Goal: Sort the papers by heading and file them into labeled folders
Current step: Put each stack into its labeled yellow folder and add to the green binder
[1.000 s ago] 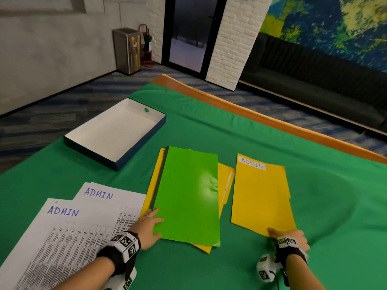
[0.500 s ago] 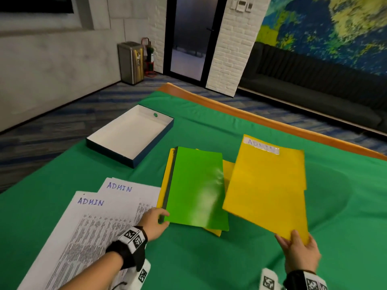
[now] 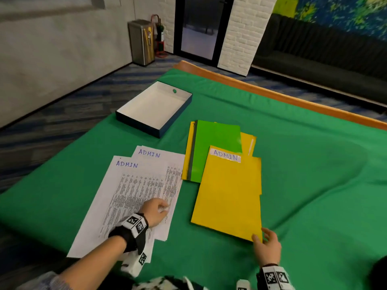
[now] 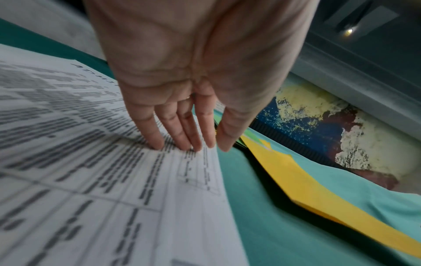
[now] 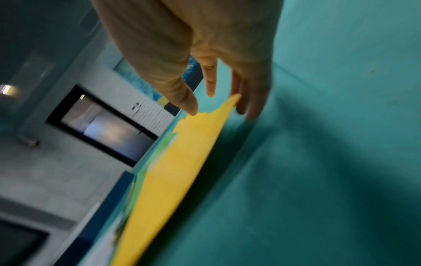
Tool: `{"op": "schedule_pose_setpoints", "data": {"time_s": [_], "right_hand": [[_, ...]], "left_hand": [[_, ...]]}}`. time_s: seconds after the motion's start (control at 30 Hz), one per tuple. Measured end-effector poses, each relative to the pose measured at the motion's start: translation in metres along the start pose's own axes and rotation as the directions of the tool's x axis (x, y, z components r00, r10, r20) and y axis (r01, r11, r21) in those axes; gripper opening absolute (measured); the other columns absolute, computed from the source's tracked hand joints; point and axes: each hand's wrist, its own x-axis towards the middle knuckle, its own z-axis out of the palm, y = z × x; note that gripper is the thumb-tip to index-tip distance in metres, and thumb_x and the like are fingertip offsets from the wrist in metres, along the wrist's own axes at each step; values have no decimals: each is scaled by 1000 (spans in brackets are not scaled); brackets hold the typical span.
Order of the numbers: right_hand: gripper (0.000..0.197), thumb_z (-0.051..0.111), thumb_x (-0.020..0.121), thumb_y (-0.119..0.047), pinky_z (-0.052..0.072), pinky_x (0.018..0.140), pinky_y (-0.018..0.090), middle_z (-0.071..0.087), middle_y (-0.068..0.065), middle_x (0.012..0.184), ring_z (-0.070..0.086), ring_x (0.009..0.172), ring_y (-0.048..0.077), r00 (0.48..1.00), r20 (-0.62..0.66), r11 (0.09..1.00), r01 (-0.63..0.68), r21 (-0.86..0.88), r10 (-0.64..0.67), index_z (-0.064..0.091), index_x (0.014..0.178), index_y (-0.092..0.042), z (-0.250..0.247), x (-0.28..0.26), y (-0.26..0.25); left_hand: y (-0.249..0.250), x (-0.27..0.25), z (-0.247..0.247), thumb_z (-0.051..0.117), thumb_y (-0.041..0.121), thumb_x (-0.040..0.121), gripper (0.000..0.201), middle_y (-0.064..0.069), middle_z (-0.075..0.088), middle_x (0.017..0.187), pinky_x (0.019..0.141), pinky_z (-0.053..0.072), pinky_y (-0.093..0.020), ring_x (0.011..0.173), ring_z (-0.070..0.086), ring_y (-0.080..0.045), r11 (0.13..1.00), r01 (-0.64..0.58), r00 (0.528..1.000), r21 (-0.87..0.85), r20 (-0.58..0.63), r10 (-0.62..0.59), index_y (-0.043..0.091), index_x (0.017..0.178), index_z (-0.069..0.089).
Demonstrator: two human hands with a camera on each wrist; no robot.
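Two printed sheets headed ADMIN point(image 3: 136, 191) lie overlapped at the left on the green cloth. My left hand point(image 3: 163, 208) rests on them with straight fingertips point(image 4: 159, 142) pressing the top sheet point(image 4: 95, 162). The yellow folder labelled ADMIN point(image 3: 228, 195) lies just right of the sheets, its far end over a green folder point(image 3: 213, 147). My right hand point(image 3: 261, 237) pinches the yellow folder's near right corner point(image 5: 200, 136), thumb on top and fingers at its edge. The near end looks slightly raised off the cloth.
The green folder sits on another yellow folder point(image 3: 248, 141). An open white box with blue sides point(image 3: 155, 105) stands at the far left of the table. The table's wooden edge point(image 3: 272, 95) runs along the far side. Bare green cloth point(image 3: 324, 185) spreads to the right.
My right hand carried the ADMIN folder left and nearer, so it now overlaps the green folder. My left hand left the green folder's corner and came down on the ADMIN sheets.
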Motion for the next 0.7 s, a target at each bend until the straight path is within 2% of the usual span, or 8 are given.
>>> {"op": "schedule_pose_setpoints", "data": {"time_s": [0.1, 0.17, 0.23, 0.33, 0.43, 0.57, 0.63, 0.7], "right_hand": [[32, 65, 81, -4, 45, 86, 37, 56, 24, 112, 56, 97, 33, 981, 25, 968, 192, -163, -191, 59, 112, -3, 12, -17, -4], [24, 62, 84, -7, 47, 68, 27, 65, 13, 98, 60, 78, 22, 952, 196, 956, 264, -127, -237, 58, 108, -8, 30, -32, -17], [21, 63, 86, -14, 45, 59, 17, 67, 4, 87, 61, 73, 16, 882, 404, 936, 323, -139, -244, 57, 107, -14, 54, -42, -32], [26, 64, 85, -19, 54, 71, 27, 69, 5, 93, 66, 83, 20, 784, 585, 940, 326, -104, -207, 58, 110, -12, 96, -55, -56], [38, 64, 85, -13, 56, 79, 35, 63, 13, 112, 65, 90, 23, 743, 663, 994, 110, 12, -90, 53, 119, -1, 131, -71, -80], [54, 68, 83, -19, 53, 89, 41, 56, 11, 125, 59, 106, 24, 778, 627, 999, 43, 3, -36, 45, 130, -6, 163, -81, -98], [61, 68, 82, -19, 54, 87, 41, 53, 12, 128, 59, 107, 26, 788, 615, 999, 37, -11, -22, 39, 134, -6, 172, -84, -103], [65, 68, 83, -17, 56, 83, 38, 51, 14, 130, 60, 105, 27, 791, 612, 1000, 29, -12, -15, 35, 137, -6, 177, -86, -109]], "left_hand": [[-12, -6, -9, 59, 16, 88, 27, 2, 59, 124, 95, 41, -22, 113, 55, -12, 1000, 17, 1000, -12, -4, -17, 17, 115, 60], [-21, -8, -17, 59, 14, 87, 27, 3, 58, 123, 94, 42, -23, 113, 55, -12, 999, 41, 999, -7, -31, -41, 18, 114, 60], [-32, -10, -25, 63, 12, 84, 30, 1, 56, 126, 96, 42, -24, 115, 53, -15, 998, 60, 996, 16, -65, -59, 17, 114, 60], [-51, -10, -41, 72, 9, 75, 46, -5, 50, 130, 103, 40, -30, 119, 50, -21, 989, 120, 982, 88, -155, -105, 16, 118, 59], [-66, -10, -57, 80, 22, 67, 66, -8, 38, 139, 108, 35, -38, 127, 40, -27, 953, 266, 943, 144, -244, -227, 16, 127, 52], [-81, -10, -72, 83, 47, 58, 110, -16, 11, 152, 113, 21, -53, 140, 15, -34, 879, 466, 864, 105, -268, -426, 13, 143, 22], [-87, -9, -79, 83, 53, 53, 124, -18, 10, 151, 111, 23, -55, 140, 14, -36, 859, 504, 842, 90, -272, -466, 8, 145, 13], [-90, -8, -84, 84, 53, 51, 124, -19, 16, 150, 110, 28, -52, 137, 19, -36, 850, 515, 834, 114, -295, -466, 5, 143, 15]]}}
